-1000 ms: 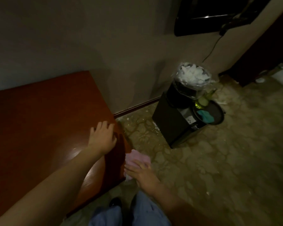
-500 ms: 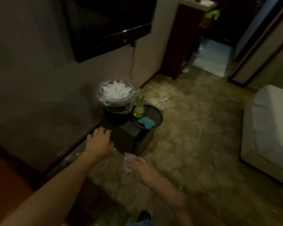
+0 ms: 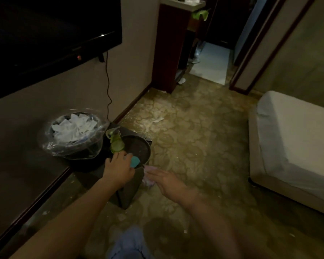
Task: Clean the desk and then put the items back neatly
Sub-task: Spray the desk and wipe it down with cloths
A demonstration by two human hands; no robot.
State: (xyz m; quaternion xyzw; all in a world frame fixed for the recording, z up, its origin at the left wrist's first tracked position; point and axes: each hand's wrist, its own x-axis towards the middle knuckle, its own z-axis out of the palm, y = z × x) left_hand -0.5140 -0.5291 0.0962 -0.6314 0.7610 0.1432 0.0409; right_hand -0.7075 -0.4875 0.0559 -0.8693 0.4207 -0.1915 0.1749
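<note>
Two hands over a low black stand (image 3: 127, 186). Far left, lined bin (image 3: 73, 135) full of white paper; next, green bottle (image 3: 117, 145) beside round dark tray (image 3: 138, 148). Left hand (image 3: 118, 170) at tray's near edge, fingertips on teal cloth (image 3: 135, 161), grip unclear. Right hand (image 3: 168, 182), fingers extended, pink cloth (image 3: 148, 179) beneath; hold unclear.

A dim room around us, wall to the left and doorway ahead.

We see a dark television (image 3: 51, 34) mounted on the wall, a thin cable (image 3: 108, 86) hanging from it. A white-covered sofa (image 3: 295, 146) sits on the right, well apart from the wall. Ahead stands a dark wooden cabinet (image 3: 168, 49) beside a lit doorway (image 3: 211, 62) (something green lies on top, too blurred to name). The patterned floor (image 3: 195, 128) carries pale scraps.
</note>
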